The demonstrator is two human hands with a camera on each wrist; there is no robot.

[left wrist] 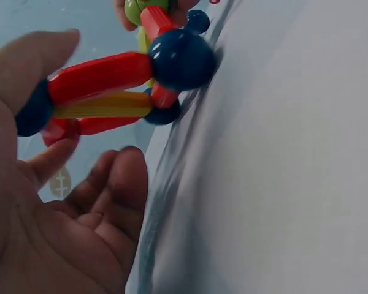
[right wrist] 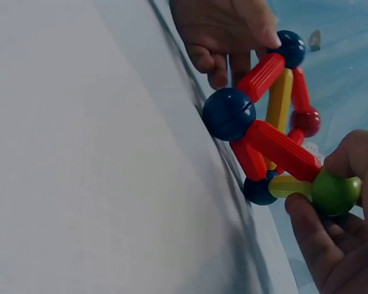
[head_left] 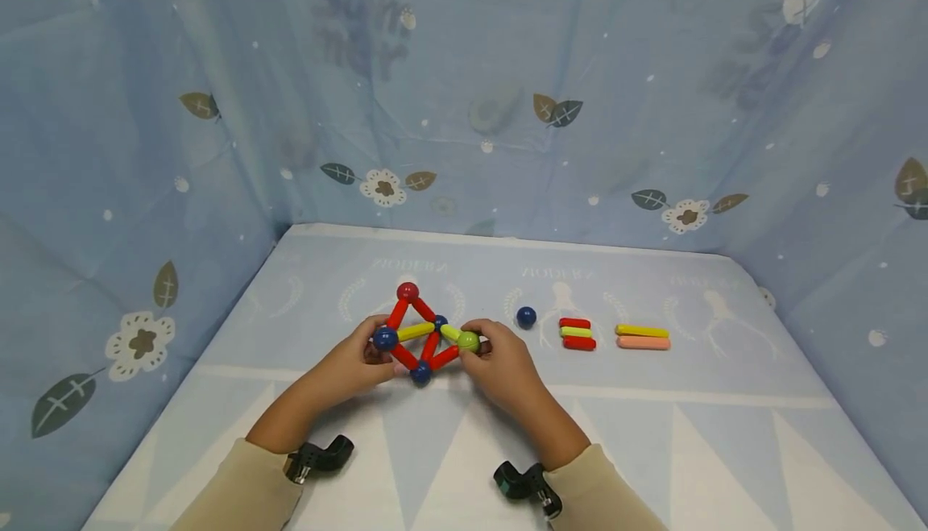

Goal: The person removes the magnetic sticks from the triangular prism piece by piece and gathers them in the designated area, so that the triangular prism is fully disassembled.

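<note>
A frame of magnetic rods and balls is held between both hands. My left hand (head_left: 357,363) pinches the blue ball (head_left: 385,339) at its left corner, thumb and a finger against it, the other fingers loosely bent. With thumb and fingertips, my right hand (head_left: 502,360) grips the green ball (right wrist: 335,193) at the right corner. A red ball (head_left: 408,292) forms the far corner, and another blue ball (right wrist: 229,114) the near one. Red rods (left wrist: 101,78), a yellow rod (head_left: 416,330) and a yellow-green rod (right wrist: 289,186) join the balls. A further blue ball (head_left: 439,323) sits at the middle.
Right of the hands, a loose blue ball (head_left: 526,317) lies on the patterned tablecloth (head_left: 551,434). Beyond it are short red and yellow-green rods (head_left: 577,333), then a longer yellow rod (head_left: 642,330) beside a pink rod (head_left: 643,343). A blue curtain (head_left: 464,72) encloses the table.
</note>
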